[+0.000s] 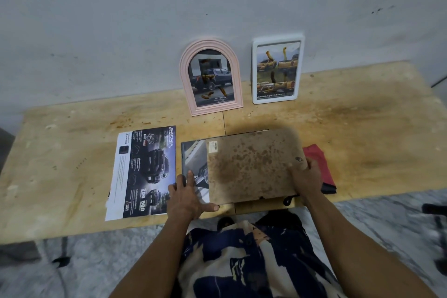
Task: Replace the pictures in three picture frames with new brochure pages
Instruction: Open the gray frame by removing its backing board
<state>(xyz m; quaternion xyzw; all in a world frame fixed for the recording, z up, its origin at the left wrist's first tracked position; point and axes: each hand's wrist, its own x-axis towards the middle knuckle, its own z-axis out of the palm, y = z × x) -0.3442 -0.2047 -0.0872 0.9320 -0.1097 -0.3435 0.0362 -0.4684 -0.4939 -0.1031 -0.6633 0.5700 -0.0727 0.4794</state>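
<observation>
A stained wooden surface (362,128) stands against a grey wall (121,19). The right hand (306,176) grips a backing board (251,164); the left hand (187,195), fingers spread, presses a brochure page (193,159). Two frames (211,77) lean on the wall.

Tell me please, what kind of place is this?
Probably a plain home or workshop corner, not a shop: a stained plywood table pushed against a bare grey wall, with two picture frames leaning on that wall and a brochure page lying flat.
</observation>
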